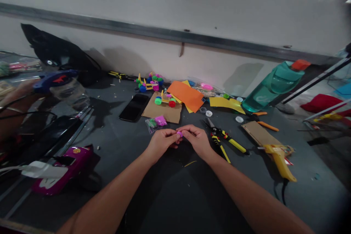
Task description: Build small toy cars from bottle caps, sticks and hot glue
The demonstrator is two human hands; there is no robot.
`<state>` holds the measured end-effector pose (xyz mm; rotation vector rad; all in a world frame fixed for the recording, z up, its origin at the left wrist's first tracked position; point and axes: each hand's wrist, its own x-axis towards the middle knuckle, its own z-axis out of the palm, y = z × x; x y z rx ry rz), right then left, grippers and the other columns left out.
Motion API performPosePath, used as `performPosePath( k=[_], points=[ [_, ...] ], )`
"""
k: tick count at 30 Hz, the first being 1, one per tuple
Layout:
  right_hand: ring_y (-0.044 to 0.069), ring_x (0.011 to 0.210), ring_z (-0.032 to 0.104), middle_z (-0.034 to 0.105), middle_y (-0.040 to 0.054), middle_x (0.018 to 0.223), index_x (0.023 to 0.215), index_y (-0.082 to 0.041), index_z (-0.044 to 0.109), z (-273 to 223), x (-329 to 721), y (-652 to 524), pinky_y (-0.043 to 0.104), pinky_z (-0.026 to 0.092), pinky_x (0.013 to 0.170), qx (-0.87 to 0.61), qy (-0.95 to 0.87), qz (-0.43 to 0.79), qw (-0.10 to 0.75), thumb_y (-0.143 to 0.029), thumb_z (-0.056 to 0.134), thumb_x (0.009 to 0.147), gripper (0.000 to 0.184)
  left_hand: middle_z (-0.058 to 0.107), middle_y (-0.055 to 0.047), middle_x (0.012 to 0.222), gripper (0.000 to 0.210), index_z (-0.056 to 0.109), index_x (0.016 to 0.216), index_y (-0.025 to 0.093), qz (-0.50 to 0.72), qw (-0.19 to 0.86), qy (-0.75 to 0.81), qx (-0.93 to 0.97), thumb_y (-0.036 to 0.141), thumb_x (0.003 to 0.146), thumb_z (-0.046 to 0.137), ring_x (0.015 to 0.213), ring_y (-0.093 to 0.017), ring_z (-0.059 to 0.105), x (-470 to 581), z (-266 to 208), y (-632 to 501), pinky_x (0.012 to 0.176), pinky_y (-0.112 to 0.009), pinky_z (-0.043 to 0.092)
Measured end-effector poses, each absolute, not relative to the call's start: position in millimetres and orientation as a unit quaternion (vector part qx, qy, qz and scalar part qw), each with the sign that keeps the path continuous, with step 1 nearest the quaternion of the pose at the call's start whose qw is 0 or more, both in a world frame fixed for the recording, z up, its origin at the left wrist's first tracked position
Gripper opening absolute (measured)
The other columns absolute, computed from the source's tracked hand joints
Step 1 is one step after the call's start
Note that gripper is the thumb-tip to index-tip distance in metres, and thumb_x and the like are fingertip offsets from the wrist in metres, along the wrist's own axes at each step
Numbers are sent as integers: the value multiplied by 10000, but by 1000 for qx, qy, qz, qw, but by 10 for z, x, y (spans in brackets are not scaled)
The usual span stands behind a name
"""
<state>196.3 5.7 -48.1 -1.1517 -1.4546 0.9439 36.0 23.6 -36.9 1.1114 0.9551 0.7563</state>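
Between the fingertips of my left hand (163,142) and my right hand (195,138) is a small pink-purple piece (179,134); its exact kind is too small to make out. Both hands pinch it above the dark table. Just beyond my left hand lies a small clear bag (152,124) with green bits, beside a pink packet (161,120). Farther back, a small toy car (165,100) with green and red wheels and a yellow frame rests on a cardboard piece (150,111). Right of my right hand lie yellow-black snips (229,139).
A phone (134,107), orange paper (186,95) and more toy cars (149,83) lie toward the wall. At right are a teal bottle (272,86) and a yellow glue gun (281,161). A purple power strip (68,168) is at left, near another person's hand (23,93) with a blue glue gun (55,80).
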Motion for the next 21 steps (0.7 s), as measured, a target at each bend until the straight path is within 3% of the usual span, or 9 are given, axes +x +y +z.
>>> performPosePath(
  k=[6, 16, 21],
  points=[
    [183, 892, 625, 694, 33, 891, 800, -222, 688, -526, 1955, 60, 361, 490, 843, -486, -609, 368, 508, -281, 635, 770, 85, 657, -50, 722, 229, 670, 771, 118, 333, 657, 429, 523, 341, 719, 657, 639, -123, 588, 374, -402, 225, 589, -238, 510],
    [179, 886, 626, 689, 37, 911, 879, -233, 690, -520, 1976, 80, 352, 499, 819, -494, -617, 360, 495, -293, 573, 819, 144, 649, -57, 723, 253, 675, 760, 119, 340, 689, 436, 469, 367, 706, 670, 644, -125, 580, 375, -342, 239, 584, -253, 517],
    [194, 946, 597, 690, 19, 959, 956, -284, 679, -431, 1970, 66, 378, 468, 863, -480, -701, 237, 471, -294, 678, 743, 213, 601, -25, 634, 252, 673, 726, 119, 350, 703, 428, 447, 369, 695, 681, 592, -111, 557, 364, -351, 262, 581, -261, 519]
  ],
)
